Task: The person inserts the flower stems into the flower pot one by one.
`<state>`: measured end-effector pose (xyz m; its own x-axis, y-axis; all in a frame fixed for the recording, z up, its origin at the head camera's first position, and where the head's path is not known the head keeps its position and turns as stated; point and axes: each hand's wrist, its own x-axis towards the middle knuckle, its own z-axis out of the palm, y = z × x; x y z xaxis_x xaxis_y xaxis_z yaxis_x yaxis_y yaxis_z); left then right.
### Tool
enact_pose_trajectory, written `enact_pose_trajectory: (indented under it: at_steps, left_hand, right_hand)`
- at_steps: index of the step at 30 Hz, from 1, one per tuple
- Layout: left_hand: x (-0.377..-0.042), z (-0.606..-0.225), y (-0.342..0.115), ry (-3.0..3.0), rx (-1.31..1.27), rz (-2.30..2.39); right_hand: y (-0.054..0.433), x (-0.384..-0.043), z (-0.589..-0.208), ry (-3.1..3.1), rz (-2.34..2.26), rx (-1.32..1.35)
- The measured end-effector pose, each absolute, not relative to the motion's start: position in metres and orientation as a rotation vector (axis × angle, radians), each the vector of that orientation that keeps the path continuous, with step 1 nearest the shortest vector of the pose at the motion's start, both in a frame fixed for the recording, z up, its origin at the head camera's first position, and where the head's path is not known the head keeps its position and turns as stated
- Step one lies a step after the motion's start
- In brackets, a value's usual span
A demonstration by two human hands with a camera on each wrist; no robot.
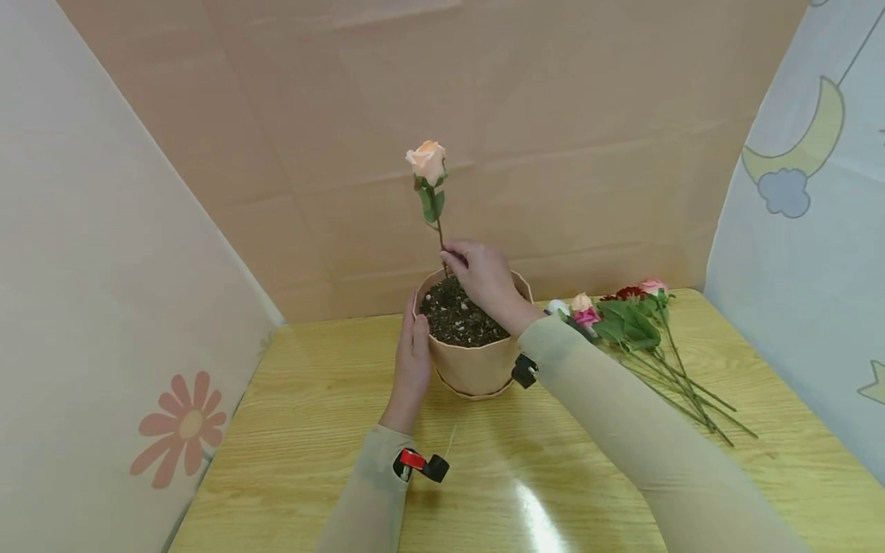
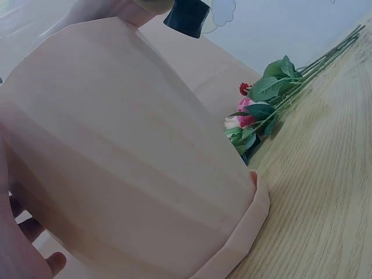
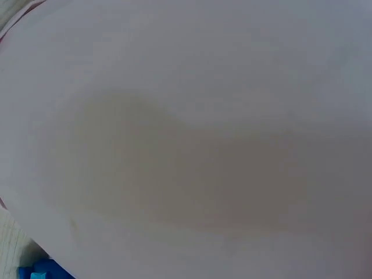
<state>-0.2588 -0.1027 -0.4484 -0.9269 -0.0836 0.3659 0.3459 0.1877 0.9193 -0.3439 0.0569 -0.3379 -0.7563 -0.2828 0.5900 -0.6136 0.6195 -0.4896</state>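
- The step in hand looks to be planting the rose (image 1: 430,203): its stem stands up from the far left part of the pot (image 1: 473,367), its lower end meeting the soil (image 1: 462,319) there. How deep it goes, I cannot tell.
- The right hand (image 1: 485,278) reaches over the pot and pinches the stem low down, between thumb and forefinger; the other fingers are partly hidden.
- The left hand (image 1: 412,361) lies against the pot's left wall, fingers fairly straight and thumb alongside, pinching nothing; it seems to brace the pot.
- My judgement is that the next move calls for steady downward pressure close to the soil, the left hand bracing, then a gentle release once the stem stands by itself. Pushed at a slant, the thin stem could bend or tip over.
- The rose has a pale peach bloom, its petals partly unfurled, above green sepals and a few leaves. It leans slightly left of the pot.
- The pot is pale peach and faceted, upright on a matching saucer (image 2: 237,244). Its soil is dark, with pale flecks.
- Right of the pot lie more flowers (image 1: 628,322), in pink, red, peach and white, not planted.
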Motion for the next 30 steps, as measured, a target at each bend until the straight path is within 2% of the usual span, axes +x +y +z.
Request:
enact_pose_trajectory:
  at_steps: [30]
  left_hand:
    - [-0.2608, -0.4495, -0.0971, -2.174, -0.226, -1.772]
  right_hand:
    - [0.0655, -0.3488, -0.3445, -2.468, 1.127, 0.536]
